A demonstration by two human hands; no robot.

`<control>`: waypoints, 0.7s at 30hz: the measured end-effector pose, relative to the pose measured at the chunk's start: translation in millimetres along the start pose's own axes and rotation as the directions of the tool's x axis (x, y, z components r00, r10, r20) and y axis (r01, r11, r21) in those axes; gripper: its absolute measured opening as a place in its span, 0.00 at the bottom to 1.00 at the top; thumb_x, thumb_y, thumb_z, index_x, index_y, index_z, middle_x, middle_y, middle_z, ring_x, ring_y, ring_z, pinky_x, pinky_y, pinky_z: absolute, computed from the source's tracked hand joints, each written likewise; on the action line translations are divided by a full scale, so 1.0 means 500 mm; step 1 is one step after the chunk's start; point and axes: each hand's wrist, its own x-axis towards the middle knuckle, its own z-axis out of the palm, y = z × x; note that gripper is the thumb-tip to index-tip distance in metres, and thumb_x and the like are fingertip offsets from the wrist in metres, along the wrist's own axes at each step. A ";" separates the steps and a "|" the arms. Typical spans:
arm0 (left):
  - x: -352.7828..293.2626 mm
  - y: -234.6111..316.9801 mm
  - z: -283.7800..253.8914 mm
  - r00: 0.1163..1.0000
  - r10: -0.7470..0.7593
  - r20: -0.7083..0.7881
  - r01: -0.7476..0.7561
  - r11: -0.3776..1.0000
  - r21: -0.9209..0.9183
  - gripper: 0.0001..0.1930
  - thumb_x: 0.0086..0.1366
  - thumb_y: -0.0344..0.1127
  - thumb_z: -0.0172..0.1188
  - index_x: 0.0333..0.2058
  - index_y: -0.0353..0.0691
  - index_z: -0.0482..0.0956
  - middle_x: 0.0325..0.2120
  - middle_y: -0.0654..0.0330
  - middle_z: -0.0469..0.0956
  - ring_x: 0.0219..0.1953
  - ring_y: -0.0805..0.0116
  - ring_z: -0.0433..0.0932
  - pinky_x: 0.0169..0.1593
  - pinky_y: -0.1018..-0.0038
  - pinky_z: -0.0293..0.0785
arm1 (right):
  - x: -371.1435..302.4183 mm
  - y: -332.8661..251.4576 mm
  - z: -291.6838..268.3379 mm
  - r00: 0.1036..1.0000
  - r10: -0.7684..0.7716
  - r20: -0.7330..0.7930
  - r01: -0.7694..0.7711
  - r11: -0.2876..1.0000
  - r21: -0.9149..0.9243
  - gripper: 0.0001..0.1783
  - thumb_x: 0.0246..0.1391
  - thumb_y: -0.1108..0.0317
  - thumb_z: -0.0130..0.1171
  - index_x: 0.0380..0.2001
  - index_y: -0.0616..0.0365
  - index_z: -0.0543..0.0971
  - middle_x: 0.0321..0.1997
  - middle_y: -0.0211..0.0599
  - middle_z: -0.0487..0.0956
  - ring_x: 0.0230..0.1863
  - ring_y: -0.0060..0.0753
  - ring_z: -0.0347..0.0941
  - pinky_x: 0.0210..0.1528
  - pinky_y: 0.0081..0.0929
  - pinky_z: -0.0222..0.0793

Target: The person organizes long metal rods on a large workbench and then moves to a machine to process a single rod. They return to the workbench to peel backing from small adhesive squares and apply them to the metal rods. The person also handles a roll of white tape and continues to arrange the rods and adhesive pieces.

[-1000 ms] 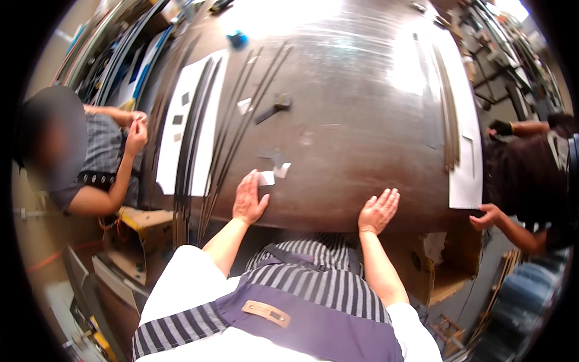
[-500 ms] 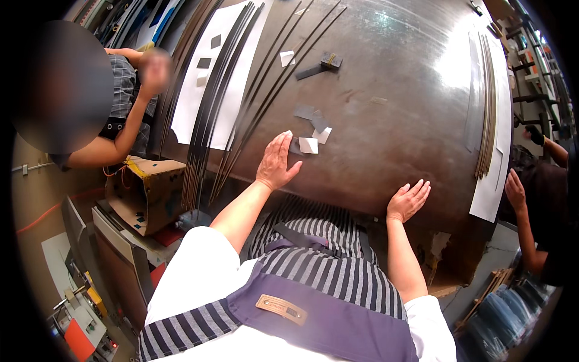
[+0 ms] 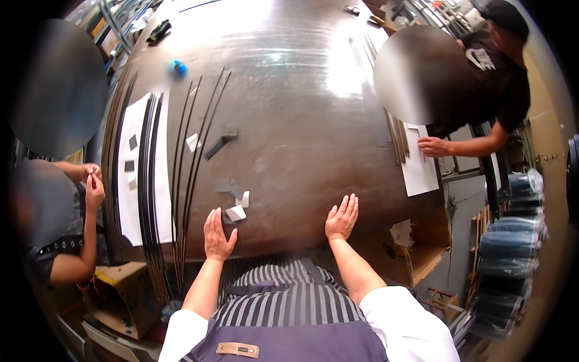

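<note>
Broad dark-brown table with a glossy, smooth top (image 3: 295, 157), spanning the middle; clock directions are read from the centre of the view, 12 o'clock at the top. At 2 o'clock, a dark-shirted co-worker (image 3: 491, 90) with one hand on the sheet below; near 9 o'clock, a second co-worker (image 3: 67, 220), fingertips together, anything pinched between them too small to tell. At 9 o'clock, a long white rectangular sheet (image 3: 129, 211) bearing thin black strips (image 3: 148, 163); at 3 o'clock, a white sheet (image 3: 421, 178) beside a bundle of slim brown strips (image 3: 398, 143). At 4 o'clock, below the table edge, an open brown cardboard box (image 3: 431, 247).

The person's bare left hand (image 3: 219, 238), at 8 o'clock, lies palm down near the edge, thumb spread, grasping nothing. The bare right hand (image 3: 342, 218), at 4 o'clock, rests likewise, fingers extended, grip released. At 10 o'clock, a dark grey block with a flat strip (image 3: 228, 133). At 8 o'clock, a small white square piece (image 3: 236, 213) lies on the tabletop just beside the left fingertips; toward 9 o'clock, small flat grey pieces (image 3: 225, 186) lie close by.
</note>
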 end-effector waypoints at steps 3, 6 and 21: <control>-0.002 -0.006 0.006 1.000 -0.004 0.020 0.004 1.000 0.003 0.41 0.56 0.42 0.61 0.64 0.33 0.53 0.60 0.46 0.61 0.64 0.48 0.58 0.67 0.59 0.53 | 0.001 0.001 -0.009 1.000 0.015 -0.001 -0.015 1.000 0.005 0.29 0.56 0.62 0.51 0.58 0.66 0.66 0.68 0.52 0.60 0.69 0.53 0.54 0.68 0.46 0.52; -0.001 -0.005 0.005 1.000 -0.001 0.019 0.001 1.000 0.000 0.41 0.56 0.42 0.61 0.64 0.33 0.54 0.60 0.46 0.61 0.64 0.47 0.58 0.67 0.59 0.53 | 0.000 -0.001 -0.012 1.000 0.024 -0.010 -0.023 1.000 0.012 0.28 0.55 0.62 0.51 0.58 0.66 0.67 0.67 0.52 0.60 0.68 0.53 0.54 0.68 0.46 0.53; -0.003 -0.002 0.008 0.999 0.026 0.027 -0.027 0.999 0.040 0.41 0.56 0.44 0.60 0.64 0.32 0.54 0.60 0.46 0.61 0.63 0.46 0.58 0.66 0.57 0.52 | -0.001 0.002 -0.019 0.999 0.045 -0.003 -0.044 0.998 0.038 0.29 0.55 0.62 0.51 0.57 0.67 0.68 0.67 0.52 0.61 0.69 0.52 0.53 0.70 0.45 0.50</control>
